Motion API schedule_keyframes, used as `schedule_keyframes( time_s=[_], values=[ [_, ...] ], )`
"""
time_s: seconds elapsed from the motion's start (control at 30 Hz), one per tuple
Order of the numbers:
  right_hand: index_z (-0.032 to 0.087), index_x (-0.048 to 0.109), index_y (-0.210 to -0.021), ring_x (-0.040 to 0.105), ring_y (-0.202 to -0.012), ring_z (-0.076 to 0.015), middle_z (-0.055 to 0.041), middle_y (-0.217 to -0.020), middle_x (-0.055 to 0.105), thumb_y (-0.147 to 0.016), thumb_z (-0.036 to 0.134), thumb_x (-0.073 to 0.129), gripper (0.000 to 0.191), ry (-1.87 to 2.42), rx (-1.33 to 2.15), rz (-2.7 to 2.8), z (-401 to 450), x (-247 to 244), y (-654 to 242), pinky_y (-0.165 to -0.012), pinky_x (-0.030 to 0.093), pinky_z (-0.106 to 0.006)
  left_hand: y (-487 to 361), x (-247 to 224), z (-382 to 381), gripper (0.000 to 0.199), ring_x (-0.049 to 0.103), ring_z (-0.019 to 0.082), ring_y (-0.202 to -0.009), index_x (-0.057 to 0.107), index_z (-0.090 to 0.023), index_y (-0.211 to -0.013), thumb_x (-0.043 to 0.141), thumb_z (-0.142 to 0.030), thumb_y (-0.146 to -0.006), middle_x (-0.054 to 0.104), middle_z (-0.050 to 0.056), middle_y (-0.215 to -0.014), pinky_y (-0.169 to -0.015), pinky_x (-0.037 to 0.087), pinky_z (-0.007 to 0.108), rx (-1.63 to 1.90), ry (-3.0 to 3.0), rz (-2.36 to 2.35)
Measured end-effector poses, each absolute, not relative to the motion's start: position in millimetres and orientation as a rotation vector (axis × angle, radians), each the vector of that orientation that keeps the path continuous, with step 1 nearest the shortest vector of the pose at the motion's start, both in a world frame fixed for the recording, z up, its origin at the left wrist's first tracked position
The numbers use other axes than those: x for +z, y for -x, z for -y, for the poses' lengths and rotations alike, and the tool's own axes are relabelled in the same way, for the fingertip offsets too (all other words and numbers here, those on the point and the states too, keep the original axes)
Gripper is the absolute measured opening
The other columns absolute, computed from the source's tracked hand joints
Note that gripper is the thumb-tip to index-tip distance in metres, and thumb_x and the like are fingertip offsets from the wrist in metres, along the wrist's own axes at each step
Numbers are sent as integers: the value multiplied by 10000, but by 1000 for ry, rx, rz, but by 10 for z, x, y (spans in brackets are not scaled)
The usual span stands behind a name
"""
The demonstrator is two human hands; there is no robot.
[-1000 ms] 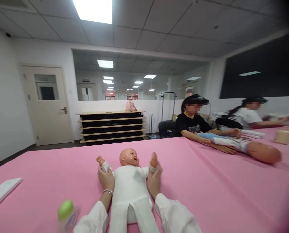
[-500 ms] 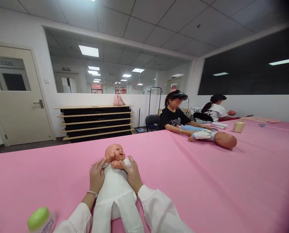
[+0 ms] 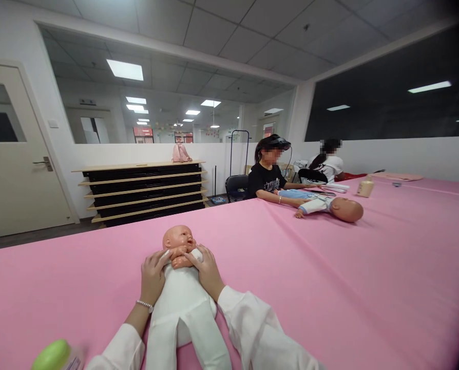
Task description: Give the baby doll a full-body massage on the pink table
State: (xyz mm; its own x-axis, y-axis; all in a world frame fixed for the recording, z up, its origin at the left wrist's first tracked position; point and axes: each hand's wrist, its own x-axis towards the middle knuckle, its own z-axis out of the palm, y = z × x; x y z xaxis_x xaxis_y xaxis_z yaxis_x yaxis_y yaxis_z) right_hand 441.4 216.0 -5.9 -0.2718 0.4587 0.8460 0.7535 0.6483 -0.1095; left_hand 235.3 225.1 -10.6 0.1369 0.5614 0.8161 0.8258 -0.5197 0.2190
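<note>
A baby doll (image 3: 183,288) with a white cloth body lies on its back on the pink-covered table, feet toward me. Its bare head is turned to the right, and both its forearms are folded across the chest. My left hand (image 3: 152,275) wraps the doll's shoulder and upper arm on the left side. On the other side my right hand (image 3: 209,272) grips the opposite arm, thumb near the doll's crossed hands. Some of my fingertips are hidden behind the doll's arms.
A jar with a green lid (image 3: 54,355) stands at the lower left. Across the pink table (image 3: 329,288), a person in black (image 3: 266,180) handles another doll (image 3: 325,205) near a pump bottle (image 3: 365,186). Another person (image 3: 329,167) sits farther back.
The doll's forearm that was raised by its cheek is now down across its chest, moved with my left hand. My view has shifted slightly to the right.
</note>
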Motion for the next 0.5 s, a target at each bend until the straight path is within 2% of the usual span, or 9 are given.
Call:
schedule_keyframes(
  time_s=[0.17,0.33,0.5],
  values=[
    [337,492,-1263,467,-1153,-227,-64,-1240,501,-858,106,373,481,1070,-238,1772,-2184,-125,-4425,-938,429,-438,-2366,-153,-2273,459,493,223,-1029,568,-221,-1156,358,-54,-784,598,59,-1136,-877,391,377,-1418,2010,1537],
    [316,410,-1325,475,-1169,-216,-63,-1274,478,-821,66,360,565,1106,-91,1607,-2292,-277,-4473,-957,440,-424,-2359,-252,-2363,459,488,240,-1068,474,-193,-1250,373,-129,-806,568,92,-1170,-918,388,404,-1537,1904,1622],
    [271,351,-1349,447,-1205,-197,-82,-1300,454,-874,134,329,495,1049,-47,1512,-2322,-278,-4480,-975,425,-425,-2371,-202,-2320,552,480,262,-1088,312,-136,-1366,400,-211,-826,528,141,-1211,-919,397,427,-1690,1782,1851]
  ],
)
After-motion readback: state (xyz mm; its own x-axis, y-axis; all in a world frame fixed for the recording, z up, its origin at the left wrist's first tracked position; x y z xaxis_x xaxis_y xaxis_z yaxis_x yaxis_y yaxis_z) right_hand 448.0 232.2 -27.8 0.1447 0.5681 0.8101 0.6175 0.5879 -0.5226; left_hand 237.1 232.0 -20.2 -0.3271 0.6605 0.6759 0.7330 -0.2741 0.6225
